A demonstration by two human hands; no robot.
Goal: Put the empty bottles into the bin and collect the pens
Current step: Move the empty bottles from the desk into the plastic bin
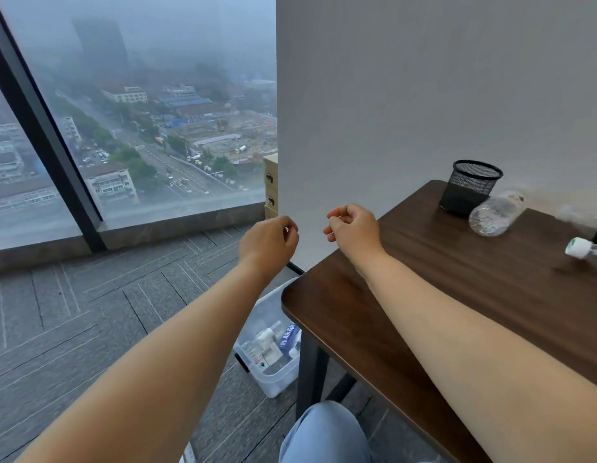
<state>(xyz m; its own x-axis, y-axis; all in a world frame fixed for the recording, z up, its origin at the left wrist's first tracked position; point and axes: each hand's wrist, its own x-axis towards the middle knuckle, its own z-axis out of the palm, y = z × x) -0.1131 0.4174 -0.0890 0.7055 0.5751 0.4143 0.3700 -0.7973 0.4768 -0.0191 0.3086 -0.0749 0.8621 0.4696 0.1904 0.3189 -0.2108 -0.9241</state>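
Bottles: one clear empty bottle [495,213] lies on its side at the right of the table [424,279], beside a mesh cup [470,187]. Both hands, left hand [268,243] and right hand [354,228], hover mid-frame, fingers loosely curled, holding nothing. The bin [273,349] waits lower centre on the floor, within easy drop.

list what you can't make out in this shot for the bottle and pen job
Head view, the only one:
- Pens: none can be made out; the inside of the mesh cup is hidden by its own wall.
- Second bottle: cut off by the right edge and blurred.
- Clear bottle: neck end smeared, cap unclear.
- Plastic bin on the floor: partly hidden by the table and the left forearm.
- Left hand and right hand: fingers curled, palms hidden.
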